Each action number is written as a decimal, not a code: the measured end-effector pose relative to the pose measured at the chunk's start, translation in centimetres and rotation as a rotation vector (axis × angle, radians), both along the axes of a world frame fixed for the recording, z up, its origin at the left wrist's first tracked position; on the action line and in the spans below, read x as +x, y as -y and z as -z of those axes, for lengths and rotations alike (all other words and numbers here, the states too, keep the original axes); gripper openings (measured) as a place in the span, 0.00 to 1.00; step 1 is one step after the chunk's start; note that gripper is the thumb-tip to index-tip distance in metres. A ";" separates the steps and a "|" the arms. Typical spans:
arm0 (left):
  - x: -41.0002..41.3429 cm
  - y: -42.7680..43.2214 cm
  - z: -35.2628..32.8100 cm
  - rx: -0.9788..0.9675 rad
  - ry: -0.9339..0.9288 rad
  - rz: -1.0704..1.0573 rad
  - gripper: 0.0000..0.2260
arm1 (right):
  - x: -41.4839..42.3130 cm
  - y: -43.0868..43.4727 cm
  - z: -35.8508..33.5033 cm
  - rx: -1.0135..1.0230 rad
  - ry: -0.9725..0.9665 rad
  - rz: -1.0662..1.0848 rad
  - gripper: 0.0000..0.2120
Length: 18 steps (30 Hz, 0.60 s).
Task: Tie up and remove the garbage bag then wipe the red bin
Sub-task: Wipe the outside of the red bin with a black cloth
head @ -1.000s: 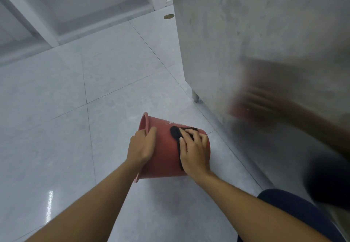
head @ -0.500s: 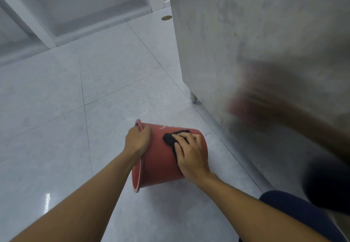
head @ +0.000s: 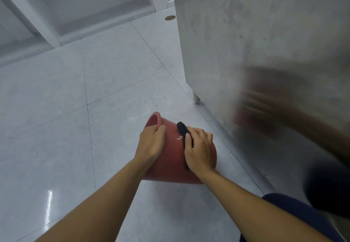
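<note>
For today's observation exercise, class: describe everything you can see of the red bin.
The bin is a red, tapered round pail of smooth, plastic-looking material with a thickened rim and faint white marks on its wall. It lies tipped on its side over the floor, mouth facing away, to the left. The left hand grips its rim; the right hand holds a black cloth against its wall.

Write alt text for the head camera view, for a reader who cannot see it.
A person's left hand grips the rim of a red bin tipped on its side on a pale tiled floor, while the right hand holds a black cloth against the bin's outer wall. A metal cabinet stands to the right, dimly reflecting them.
</note>
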State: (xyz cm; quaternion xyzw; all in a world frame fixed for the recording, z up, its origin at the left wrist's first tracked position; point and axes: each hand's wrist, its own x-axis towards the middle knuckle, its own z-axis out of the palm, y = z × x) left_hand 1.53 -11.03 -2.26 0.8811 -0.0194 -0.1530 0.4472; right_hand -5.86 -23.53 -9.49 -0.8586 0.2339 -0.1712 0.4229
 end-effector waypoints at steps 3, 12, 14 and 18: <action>-0.6 -0.5 0.8 -0.039 0.069 0.043 0.12 | 0.2 -0.1 0.0 -0.003 0.041 0.018 0.17; -0.6 -1.7 1.4 -0.082 0.073 0.086 0.10 | 0.0 -0.4 0.6 -0.066 0.064 -0.021 0.18; -0.3 -1.8 1.3 -0.069 0.050 0.077 0.08 | -0.3 -0.7 0.6 -0.101 0.090 -0.049 0.19; 0.4 -2.0 1.1 -0.056 0.004 -0.043 0.10 | -0.6 -0.9 0.6 -0.151 0.140 -0.127 0.19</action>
